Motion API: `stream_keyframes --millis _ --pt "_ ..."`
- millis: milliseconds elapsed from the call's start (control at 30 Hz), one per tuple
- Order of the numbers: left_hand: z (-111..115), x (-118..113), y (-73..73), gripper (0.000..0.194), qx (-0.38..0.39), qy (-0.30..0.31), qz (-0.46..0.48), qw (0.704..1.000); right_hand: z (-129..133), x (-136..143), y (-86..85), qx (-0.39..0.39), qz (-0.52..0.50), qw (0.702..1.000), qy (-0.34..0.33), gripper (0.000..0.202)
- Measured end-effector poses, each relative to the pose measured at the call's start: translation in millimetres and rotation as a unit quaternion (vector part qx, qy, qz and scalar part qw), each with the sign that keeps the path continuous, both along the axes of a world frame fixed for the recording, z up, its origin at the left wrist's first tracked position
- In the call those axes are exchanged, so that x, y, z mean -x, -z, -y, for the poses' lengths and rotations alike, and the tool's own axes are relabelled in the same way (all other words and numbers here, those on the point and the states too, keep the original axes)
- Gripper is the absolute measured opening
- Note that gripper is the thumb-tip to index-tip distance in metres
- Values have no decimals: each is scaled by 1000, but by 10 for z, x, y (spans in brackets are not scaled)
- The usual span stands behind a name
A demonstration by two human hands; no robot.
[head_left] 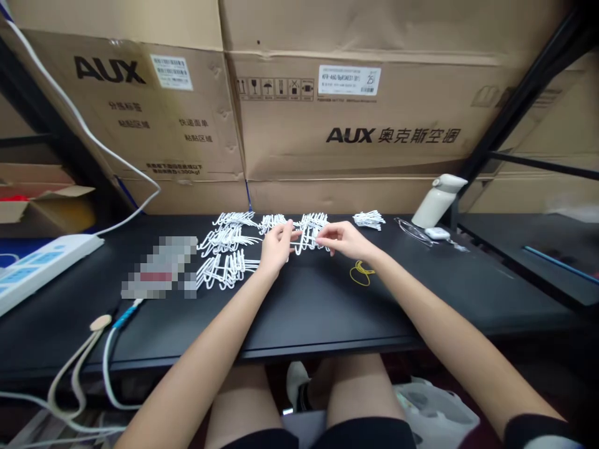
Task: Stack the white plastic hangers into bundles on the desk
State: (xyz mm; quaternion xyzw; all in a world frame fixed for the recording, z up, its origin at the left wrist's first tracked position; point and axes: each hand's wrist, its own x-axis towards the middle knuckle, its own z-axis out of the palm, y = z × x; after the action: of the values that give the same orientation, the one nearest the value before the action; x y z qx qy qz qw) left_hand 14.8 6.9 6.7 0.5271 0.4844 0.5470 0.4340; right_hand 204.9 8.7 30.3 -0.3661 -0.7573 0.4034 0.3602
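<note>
Several piles of thin white hooks with curved ends (224, 271) lie on the black table in front of me. My left hand (277, 248) is closed with its thumb raised, its fingertips at the left end of a white hook (299, 244). From the other side, my right hand (344, 239) pinches the right end of that hook with thumb and forefinger. Just beyond the hands lies another group of hooks (313, 219), partly covered by the fingers. A small separate bundle of white pieces (369, 219) rests behind my right hand.
Thin yellow bands (361, 273) lie near my right forearm. A white bottle (438, 201), glasses (414, 231) and a white earphone case (436, 233) are at the right. Leftward are a blurred-out flat object (161, 268) and a power strip (47, 265). Cardboard boxes (290, 149) stand behind.
</note>
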Motion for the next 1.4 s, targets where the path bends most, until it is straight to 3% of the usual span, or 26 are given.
stream_keyframes --millis 133,267,433,667,1000,1200,1333,1400 --pt "33 -31 -22 36 18 47 8 999 32 77 71 -9 20 999 -35 27" --pt "94 -45 -91 36 34 76 35 996 78 130 73 34 -1 999 -26 28" --pt "95 -36 -116 33 42 60 36 997 99 160 48 132 -49 990 2 28" --pt "62 -6 -55 38 13 48 8 999 103 203 143 183 -86 979 -5 30" --pt "88 -27 -100 39 65 74 15 995 112 245 182 148 -133 980 15 34" --pt "68 -32 -5 18 -22 71 -7 997 125 311 185 170 -147 973 48 34" --pt "82 -14 -106 13 8 51 87 995 107 333 185 211 -174 956 106 28" --pt "111 10 -204 12 67 94 203 972 98 338 206 206 -135 964 102 25"
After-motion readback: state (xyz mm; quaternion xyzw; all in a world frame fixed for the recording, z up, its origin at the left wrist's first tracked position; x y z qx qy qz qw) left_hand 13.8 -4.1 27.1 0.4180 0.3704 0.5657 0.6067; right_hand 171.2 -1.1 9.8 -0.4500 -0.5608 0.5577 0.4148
